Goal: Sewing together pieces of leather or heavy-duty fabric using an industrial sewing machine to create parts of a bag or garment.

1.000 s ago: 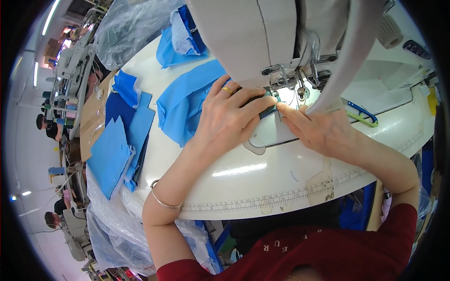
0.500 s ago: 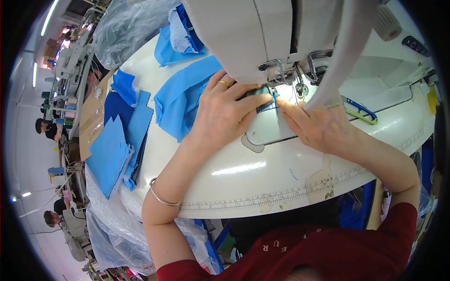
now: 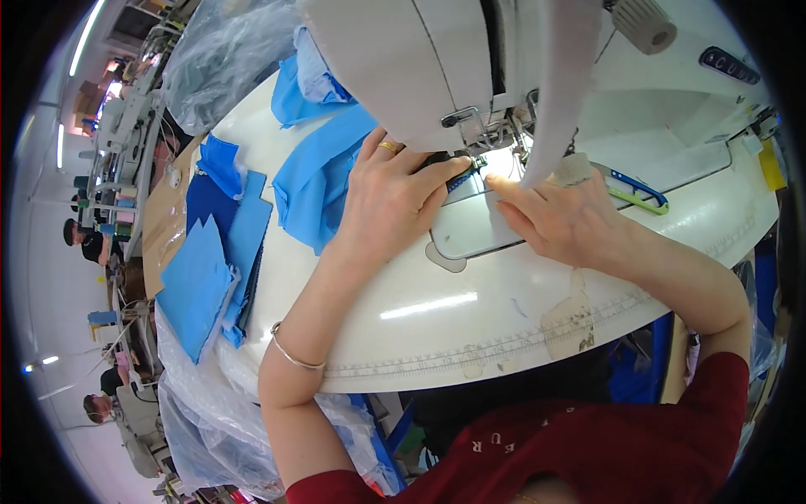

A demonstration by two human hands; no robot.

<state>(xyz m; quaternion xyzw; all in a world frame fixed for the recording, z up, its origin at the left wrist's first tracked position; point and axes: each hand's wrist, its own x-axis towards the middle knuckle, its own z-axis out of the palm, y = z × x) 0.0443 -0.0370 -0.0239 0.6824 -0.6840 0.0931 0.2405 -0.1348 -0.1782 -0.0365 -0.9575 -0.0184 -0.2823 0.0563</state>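
Observation:
At the sewing machine my left hand, with a ring on one finger, is closed on a narrow dark blue piece of fabric, its thumb and forefinger close to the presser foot. A light blue piece of fabric spreads over the table behind that hand. My right hand rests on the metal plate to the right of the foot. Its forefinger is stretched out, thumb apart below, with nothing seen between them. The machine head partly hides the needle area.
Thread snips with blue and green handles lie right of my right hand. Cut blue fabric pieces are stacked at the table's left, near clear plastic sheeting. A printed ruler follows the table's front edge. Other people sit far left.
My right fingertips have come away from the fabric by the presser foot. My left hand still keeps hold of it. The whole view has shifted slightly.

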